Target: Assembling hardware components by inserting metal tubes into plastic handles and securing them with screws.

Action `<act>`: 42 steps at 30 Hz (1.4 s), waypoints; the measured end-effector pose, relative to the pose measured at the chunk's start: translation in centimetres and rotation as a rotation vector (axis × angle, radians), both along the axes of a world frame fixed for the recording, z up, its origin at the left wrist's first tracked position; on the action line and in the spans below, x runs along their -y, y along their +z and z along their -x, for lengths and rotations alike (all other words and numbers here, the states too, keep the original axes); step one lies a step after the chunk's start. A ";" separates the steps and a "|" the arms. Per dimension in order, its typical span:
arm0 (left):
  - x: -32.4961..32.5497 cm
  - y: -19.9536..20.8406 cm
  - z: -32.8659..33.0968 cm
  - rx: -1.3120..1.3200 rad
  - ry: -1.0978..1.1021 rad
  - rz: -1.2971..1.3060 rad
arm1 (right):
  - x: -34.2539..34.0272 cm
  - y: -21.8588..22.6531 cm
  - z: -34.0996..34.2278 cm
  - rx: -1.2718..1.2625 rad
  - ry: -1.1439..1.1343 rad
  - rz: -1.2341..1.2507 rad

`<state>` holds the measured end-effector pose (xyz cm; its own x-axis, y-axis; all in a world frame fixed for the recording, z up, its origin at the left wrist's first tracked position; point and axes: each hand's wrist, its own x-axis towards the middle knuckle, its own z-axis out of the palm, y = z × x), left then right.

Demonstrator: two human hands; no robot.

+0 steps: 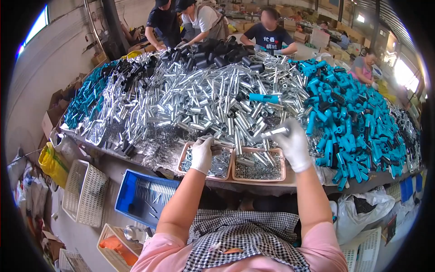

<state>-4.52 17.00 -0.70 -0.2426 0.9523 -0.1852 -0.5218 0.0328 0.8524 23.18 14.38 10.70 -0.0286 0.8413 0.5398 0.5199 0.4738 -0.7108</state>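
Note:
My left hand [202, 155], in a white glove, is over the left shallow tray [229, 171]. Its fingers are drawn together, and what they hold, if anything, is hidden. Small silvery metal parts [219, 164] fill that tray. To the right, my gloved right hand [294, 148] grips a short shiny metal tube [274, 132], slightly blurred by motion, above the edge of the heap. Below it, the right shallow tray [283, 167] contains many tiny metal pieces [256, 170] with a few tubes lying across them. Beyond both hands rises a pile of metal tubes [199, 95].
Teal plastic parts [349, 120] are heaped at the right, black sleeves [217, 54] at the back. A teal piece [264, 98] lies on the tubes. Left below the table stand a blue crate [124, 190] and a cream basket [86, 195]. Several people work around the far side.

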 end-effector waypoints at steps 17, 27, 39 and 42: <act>3.5 2.2 -6.9 -1.683 0.177 -0.430 | 15.3 8.2 2.2 0.683 0.644 0.256; 2.2 0.1 -15.4 -1.718 -0.618 -0.208 | 34.9 7.6 -4.0 0.722 -0.125 0.355; 1.6 2.4 -9.9 -1.586 -0.083 -0.621 | 20.2 14.2 -3.6 0.855 -0.022 0.067; 3.9 3.2 -6.1 -1.351 -0.156 -0.572 | 14.7 10.1 -4.3 0.625 0.371 -0.265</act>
